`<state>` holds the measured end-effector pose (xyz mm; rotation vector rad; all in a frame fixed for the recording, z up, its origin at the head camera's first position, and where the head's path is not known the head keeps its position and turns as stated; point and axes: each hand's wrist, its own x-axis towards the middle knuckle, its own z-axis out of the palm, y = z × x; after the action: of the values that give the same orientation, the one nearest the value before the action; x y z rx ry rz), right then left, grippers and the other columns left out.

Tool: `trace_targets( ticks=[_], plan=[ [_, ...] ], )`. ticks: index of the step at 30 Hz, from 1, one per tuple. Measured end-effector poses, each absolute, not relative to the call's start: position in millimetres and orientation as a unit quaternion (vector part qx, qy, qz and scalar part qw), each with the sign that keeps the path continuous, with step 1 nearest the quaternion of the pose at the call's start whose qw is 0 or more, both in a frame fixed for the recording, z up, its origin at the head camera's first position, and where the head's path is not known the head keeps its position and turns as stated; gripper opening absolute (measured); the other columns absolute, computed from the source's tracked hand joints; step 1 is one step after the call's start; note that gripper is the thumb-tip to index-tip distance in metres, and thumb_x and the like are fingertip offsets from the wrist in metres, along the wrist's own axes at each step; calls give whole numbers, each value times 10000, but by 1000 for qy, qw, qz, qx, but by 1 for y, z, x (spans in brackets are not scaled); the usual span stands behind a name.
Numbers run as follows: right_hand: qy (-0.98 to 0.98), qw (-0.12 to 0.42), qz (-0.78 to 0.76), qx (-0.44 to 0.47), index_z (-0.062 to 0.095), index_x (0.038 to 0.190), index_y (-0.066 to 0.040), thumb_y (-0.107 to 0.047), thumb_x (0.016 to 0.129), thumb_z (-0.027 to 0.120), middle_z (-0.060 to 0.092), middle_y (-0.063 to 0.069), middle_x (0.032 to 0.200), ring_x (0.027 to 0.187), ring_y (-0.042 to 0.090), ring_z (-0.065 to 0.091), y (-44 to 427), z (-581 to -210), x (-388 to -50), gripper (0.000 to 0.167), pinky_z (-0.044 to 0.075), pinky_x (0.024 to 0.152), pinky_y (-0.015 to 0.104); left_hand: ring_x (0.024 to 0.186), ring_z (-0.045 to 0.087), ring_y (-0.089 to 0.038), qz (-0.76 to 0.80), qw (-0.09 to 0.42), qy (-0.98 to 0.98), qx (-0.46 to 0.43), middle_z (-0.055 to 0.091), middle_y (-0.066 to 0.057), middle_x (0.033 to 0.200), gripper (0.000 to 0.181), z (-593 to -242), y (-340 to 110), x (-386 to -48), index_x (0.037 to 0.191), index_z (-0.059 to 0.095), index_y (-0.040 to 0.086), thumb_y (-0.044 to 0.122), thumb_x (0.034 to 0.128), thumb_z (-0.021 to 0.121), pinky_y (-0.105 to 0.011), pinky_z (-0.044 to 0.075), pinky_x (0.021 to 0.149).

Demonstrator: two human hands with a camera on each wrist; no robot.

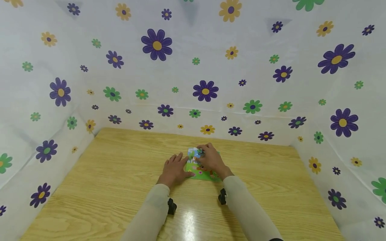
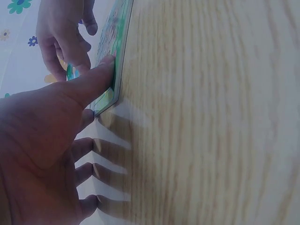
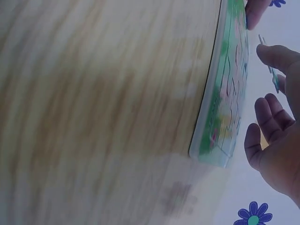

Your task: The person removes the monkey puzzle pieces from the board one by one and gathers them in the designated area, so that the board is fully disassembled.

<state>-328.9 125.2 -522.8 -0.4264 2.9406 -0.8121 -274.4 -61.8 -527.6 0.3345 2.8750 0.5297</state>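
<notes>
A jigsaw puzzle [image 1: 197,174] with a bright green lower part and a blue-and-white upper part lies flat on the wooden table. Between thumb and index finger, my right hand [image 1: 212,159] pinches a thin puzzle piece [image 3: 275,80] just above the puzzle; the other fingers are loosely bent. My left hand [image 1: 175,170] is at the puzzle's left side. Its thumb [image 2: 96,79] rests on the near left corner, and its spread fingers touch the table with their tips. The right hand and forearm cover the puzzle's right part in the head view.
The wooden table [image 1: 129,164] extends around the puzzle. White sheeting with purple, green and yellow flowers [image 1: 181,73] stands along the table's back and both sides. Each sleeved wrist carries a small black camera [image 1: 172,206].
</notes>
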Motion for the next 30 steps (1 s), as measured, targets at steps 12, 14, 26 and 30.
trace_targets(
  ticks=[12, 14, 26, 30],
  plan=[
    [952, 10, -243, -185, 606, 1313, -153, -314, 846, 756, 538, 42, 1157, 930, 171, 553, 139, -517, -319, 516, 498, 822, 364, 1474, 227, -365, 174, 94, 974, 112, 245, -93, 1608, 815, -525, -63, -274, 1513, 360, 237, 633, 845, 607, -593, 213, 1163],
    [950, 6, -243, -195, 608, 1311, -144, -307, 843, 759, 539, 46, 1159, 916, 168, 557, 141, -515, -316, 519, 498, 816, 371, 1474, 226, -366, 175, 95, 973, 112, 242, -96, 1608, 813, -525, -62, -274, 1513, 359, 237, 629, 846, 608, -595, 209, 1163],
    [944, -5, -226, -241, 587, 1337, -102, -335, 847, 751, 558, 38, 1166, 860, 143, 604, 152, -514, -295, 566, 516, 785, 388, 1470, 236, -355, 177, 94, 973, 112, 250, -85, 1606, 817, -530, -61, -275, 1508, 369, 242, 630, 835, 622, -600, 215, 1158],
    [942, 12, -243, -232, 549, 1372, -109, -327, 839, 761, 568, 43, 1192, 911, 161, 603, 150, -516, -291, 613, 522, 814, 389, 1468, 240, -356, 174, 92, 974, 111, 248, -89, 1606, 819, -529, -62, -276, 1510, 364, 237, 629, 838, 621, -602, 219, 1155]
  ],
)
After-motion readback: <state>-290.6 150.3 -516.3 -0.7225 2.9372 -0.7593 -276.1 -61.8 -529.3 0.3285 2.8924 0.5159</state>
